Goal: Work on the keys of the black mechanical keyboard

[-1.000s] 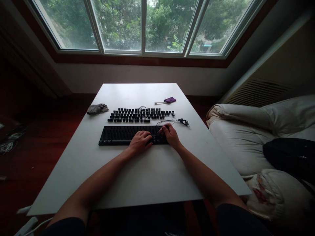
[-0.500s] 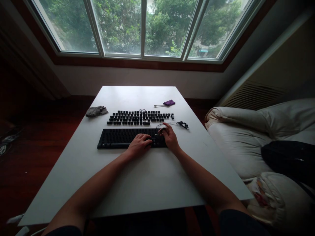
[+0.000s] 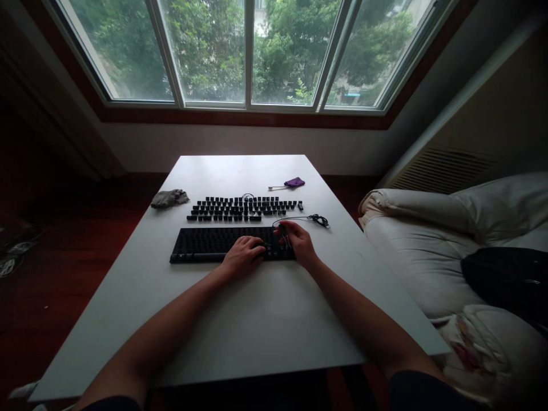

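A black keyboard [image 3: 201,245] lies across the middle of the white table, many of its keycaps off. My left hand [image 3: 244,254] rests on its front right part, fingers curled over the board and thumb close to them, holding it. Over the right end, my right hand [image 3: 299,242] is closed in a pinch on a thin wire keycap puller [image 3: 286,238], whose wires point down at the keys. Whether a key sits in the wires is too small to tell. Behind the keyboard stand rows of loose black keycaps [image 3: 225,209].
A coiled black cable [image 3: 319,219] lies right of the keycaps. Farther back are a purple cloth pouch [image 3: 294,182] and a thin brush-like stick [image 3: 277,188]. A grey cloth [image 3: 170,198] lies at the table's left edge. A pale sofa [image 3: 406,251] stands to the right.
My right hand has turned and lowered, so the wire puller now points down at the keyboard's right end. My left hand stays on the board. The view has tilted slightly upward.
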Demonstrator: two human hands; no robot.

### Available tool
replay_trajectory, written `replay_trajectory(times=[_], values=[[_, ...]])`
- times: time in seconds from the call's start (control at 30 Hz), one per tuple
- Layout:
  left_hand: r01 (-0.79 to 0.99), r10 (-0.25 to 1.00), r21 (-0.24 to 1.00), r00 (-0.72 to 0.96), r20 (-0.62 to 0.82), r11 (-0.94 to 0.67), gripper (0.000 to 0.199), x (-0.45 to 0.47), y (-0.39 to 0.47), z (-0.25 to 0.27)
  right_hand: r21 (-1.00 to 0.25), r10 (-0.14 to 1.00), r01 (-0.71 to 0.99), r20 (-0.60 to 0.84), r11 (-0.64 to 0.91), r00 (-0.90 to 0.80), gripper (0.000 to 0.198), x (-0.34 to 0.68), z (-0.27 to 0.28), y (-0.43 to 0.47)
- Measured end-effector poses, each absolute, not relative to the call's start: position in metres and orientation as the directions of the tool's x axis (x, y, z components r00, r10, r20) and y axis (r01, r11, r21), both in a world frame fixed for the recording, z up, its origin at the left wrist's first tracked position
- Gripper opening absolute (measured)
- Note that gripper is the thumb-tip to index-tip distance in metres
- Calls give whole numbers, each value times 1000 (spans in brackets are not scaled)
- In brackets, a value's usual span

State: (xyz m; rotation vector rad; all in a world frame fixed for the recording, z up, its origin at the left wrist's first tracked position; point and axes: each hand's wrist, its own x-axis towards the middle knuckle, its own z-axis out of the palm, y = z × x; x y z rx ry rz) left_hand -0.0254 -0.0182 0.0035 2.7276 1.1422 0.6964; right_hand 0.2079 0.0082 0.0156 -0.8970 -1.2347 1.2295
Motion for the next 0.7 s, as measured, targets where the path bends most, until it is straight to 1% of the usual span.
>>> replay_trajectory(times=[0.13, 0.3, 0.47, 0.63, 0.7], values=[[651, 698, 262, 614, 369, -712, 25, -25, -20, 4, -970, 979, -158, 195, 183, -64, 37, 211, 18, 8], [658, 704, 262, 609, 367, -706, 26, -25, -20, 3, -964, 963, -61, 262, 258, -64, 30, 207, 18, 2], [659, 706, 265, 607, 365, -704, 27, -25, -20, 2, -967, 962, -68, 251, 244, -108, 32, 203, 9, 2], [655, 700, 261, 612, 369, -709, 27, -25, -19, 1, -962, 961, 85, 247, 259, -122, 30, 206, 2, 6], [655, 701, 263, 609, 372, -709, 27, -25, -19, 0, -958, 961, 120, 244, 260, -130, 30, 207, 2, 7]])
